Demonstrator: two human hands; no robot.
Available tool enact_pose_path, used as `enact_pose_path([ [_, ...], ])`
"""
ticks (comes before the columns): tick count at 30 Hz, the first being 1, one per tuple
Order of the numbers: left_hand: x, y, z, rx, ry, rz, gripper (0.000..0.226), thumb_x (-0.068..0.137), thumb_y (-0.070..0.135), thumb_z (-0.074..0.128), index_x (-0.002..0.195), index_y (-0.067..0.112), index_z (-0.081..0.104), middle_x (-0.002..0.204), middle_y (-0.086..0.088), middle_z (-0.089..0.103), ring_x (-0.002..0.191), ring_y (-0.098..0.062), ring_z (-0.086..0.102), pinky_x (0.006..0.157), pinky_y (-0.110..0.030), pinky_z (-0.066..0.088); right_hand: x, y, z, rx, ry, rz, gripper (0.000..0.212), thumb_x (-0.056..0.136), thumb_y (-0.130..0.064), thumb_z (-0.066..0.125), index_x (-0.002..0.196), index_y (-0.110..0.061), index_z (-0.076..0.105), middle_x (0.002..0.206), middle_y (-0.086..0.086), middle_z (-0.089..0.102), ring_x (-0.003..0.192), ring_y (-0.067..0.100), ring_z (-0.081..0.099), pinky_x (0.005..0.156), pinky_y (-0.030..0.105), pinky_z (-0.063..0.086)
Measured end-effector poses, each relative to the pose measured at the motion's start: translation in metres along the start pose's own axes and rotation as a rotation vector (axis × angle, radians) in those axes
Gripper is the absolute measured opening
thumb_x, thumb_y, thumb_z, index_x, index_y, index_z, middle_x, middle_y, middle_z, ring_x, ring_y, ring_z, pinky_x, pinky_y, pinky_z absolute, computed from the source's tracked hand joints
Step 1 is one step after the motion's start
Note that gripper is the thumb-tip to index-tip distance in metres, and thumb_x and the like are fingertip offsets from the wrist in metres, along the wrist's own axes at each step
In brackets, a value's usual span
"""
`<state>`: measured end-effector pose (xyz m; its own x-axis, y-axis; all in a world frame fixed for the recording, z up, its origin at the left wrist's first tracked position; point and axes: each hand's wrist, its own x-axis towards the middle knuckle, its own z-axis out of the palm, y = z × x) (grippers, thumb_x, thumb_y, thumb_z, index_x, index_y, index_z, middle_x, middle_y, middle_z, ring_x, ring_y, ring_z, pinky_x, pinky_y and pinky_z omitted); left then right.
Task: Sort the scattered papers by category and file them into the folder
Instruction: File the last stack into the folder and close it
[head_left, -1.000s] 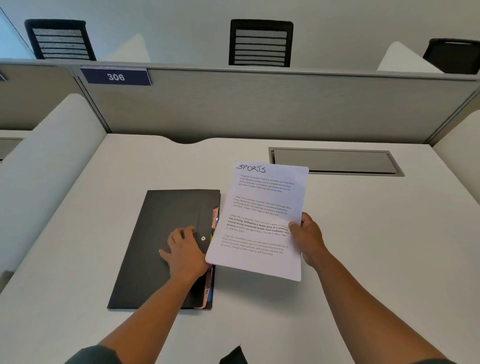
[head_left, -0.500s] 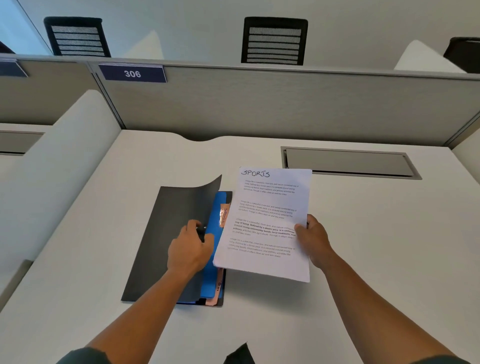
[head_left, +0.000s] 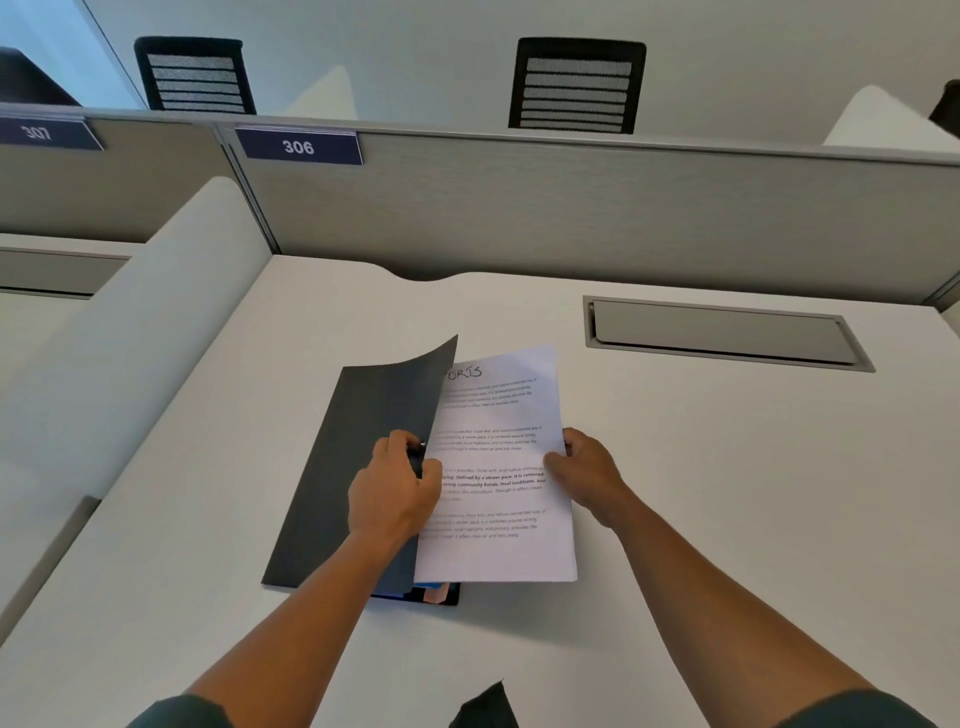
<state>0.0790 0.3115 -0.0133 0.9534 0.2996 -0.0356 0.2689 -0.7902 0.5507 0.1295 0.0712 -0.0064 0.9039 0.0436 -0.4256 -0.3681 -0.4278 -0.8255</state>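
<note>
matt dark grey folder cover, white printed paper sheet, smooth matt desk

- folder: dark grey cover, blue and pink edges at near end
- paper: white, black print
- desk: off-white
- partition: grey weave
- label: navy, white "306"
- chairs: black, striped mesh

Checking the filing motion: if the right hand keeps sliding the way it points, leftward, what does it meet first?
Probably the lifted folder cover, pinched by the left hand; the right hand grips the sheet between them. Depth unclear.
</note>
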Motion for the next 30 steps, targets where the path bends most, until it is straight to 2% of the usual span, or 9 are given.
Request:
enact_pose_path([
  [5, -0.005, 0.009, 0.001, 0.122, 0.084, 0.062, 0.017, 0.086, 0.039, 0.054, 0.087, 0.024, 0.046, 0.078, 0.008, 0.053, 0.071, -0.012, 0.051, 0.052, -0.025, 0.039, 0.004, -0.005, 0.012, 0.013, -0.054, -0.008, 0.027, 0.088, -0.012, 0.05, 0.109, -0.023, 0.061, 0.105, -0.004, 0.069, 0.094, 0.018, 0.067, 0.084, 0.037, 0.056],
  [10, -0.005, 0.01, 0.002, 0.161, 0.02, 0.104, 0.02, 0.089, 0.029, 0.052, 0.075, 0.022, 0.039, 0.058, 0.005, 0.05, 0.044, -0.009, 0.043, 0.042, -0.023, 0.03, 0.008, -0.012, 0.032, 0.05, -0.044, 0.035, 0.029, 0.087, -0.01, 0.048, 0.112, -0.018, 0.06, 0.108, 0.001, 0.068, 0.096, 0.023, 0.066, 0.086, 0.042, 0.056],
  [15, -0.001, 0.008, 0.001, 0.143, -0.031, 0.127, 0.02, 0.092, 0.031, 0.052, 0.079, 0.021, 0.042, 0.062, 0.006, 0.053, 0.046, -0.01, 0.047, 0.045, -0.021, 0.04, 0.008, -0.019, 0.063, 0.013, -0.12, 0.022, 0.022, 0.092, -0.014, 0.047, 0.11, -0.023, 0.055, 0.115, 0.002, 0.065, 0.098, 0.024, 0.065, 0.085, 0.042, 0.058],
  [17, 0.0, 0.007, 0.001, 0.129, -0.04, 0.132, 0.02, 0.093, 0.032, 0.053, 0.08, 0.021, 0.043, 0.064, 0.006, 0.054, 0.048, -0.01, 0.051, 0.046, -0.023, 0.046, 0.008, -0.023, 0.073, -0.02, -0.219, 0.04, 0.024, 0.095, -0.016, 0.045, 0.117, -0.021, 0.054, 0.117, 0.003, 0.064, 0.098, 0.024, 0.065, 0.076, 0.037, 0.059],
  [20, 0.001, 0.004, 0.001, 0.121, -0.046, 0.147, 0.021, 0.092, 0.034, 0.055, 0.081, 0.021, 0.043, 0.065, 0.007, 0.053, 0.048, -0.01, 0.05, 0.046, -0.019, 0.042, 0.01, -0.027, 0.077, -0.022, -0.342, 0.094, 0.025, 0.099, -0.015, 0.042, 0.12, -0.016, 0.055, 0.114, 0.005, 0.065, 0.092, 0.021, 0.068, 0.062, 0.027, 0.058],
  [23, 0.002, 0.003, 0.002, 0.115, -0.058, 0.146, 0.021, 0.092, 0.036, 0.055, 0.081, 0.022, 0.044, 0.065, 0.007, 0.054, 0.049, -0.011, 0.051, 0.048, -0.019, 0.044, 0.013, -0.026, 0.07, 0.004, -0.291, 0.116, 0.023, 0.097, -0.011, 0.049, 0.118, -0.011, 0.06, 0.107, 0.007, 0.069, 0.082, 0.019, 0.071, 0.059, 0.025, 0.058],
  [27, 0.002, 0.004, 0.003, 0.108, -0.076, 0.131, 0.021, 0.092, 0.036, 0.056, 0.081, 0.022, 0.045, 0.068, 0.003, 0.059, 0.053, -0.013, 0.056, 0.053, -0.026, 0.053, 0.018, -0.022, 0.067, 0.108, -0.192, 0.157, 0.018, 0.084, -0.005, 0.068, 0.101, -0.008, 0.062, 0.083, 0.009, 0.071, 0.062, 0.017, 0.071, 0.062, 0.03, 0.061],
  [30, 0.002, 0.003, 0.004, 0.094, -0.074, 0.14, 0.02, 0.091, 0.032, 0.056, 0.078, 0.022, 0.044, 0.061, 0.005, 0.053, 0.048, -0.011, 0.049, 0.046, -0.02, 0.04, 0.02, -0.022, 0.078, 0.083, -0.174, 0.163, 0.023, 0.08, -0.006, 0.073, 0.099, -0.007, 0.06, 0.081, 0.011, 0.071, 0.063, 0.021, 0.073, 0.067, 0.034, 0.062],
])
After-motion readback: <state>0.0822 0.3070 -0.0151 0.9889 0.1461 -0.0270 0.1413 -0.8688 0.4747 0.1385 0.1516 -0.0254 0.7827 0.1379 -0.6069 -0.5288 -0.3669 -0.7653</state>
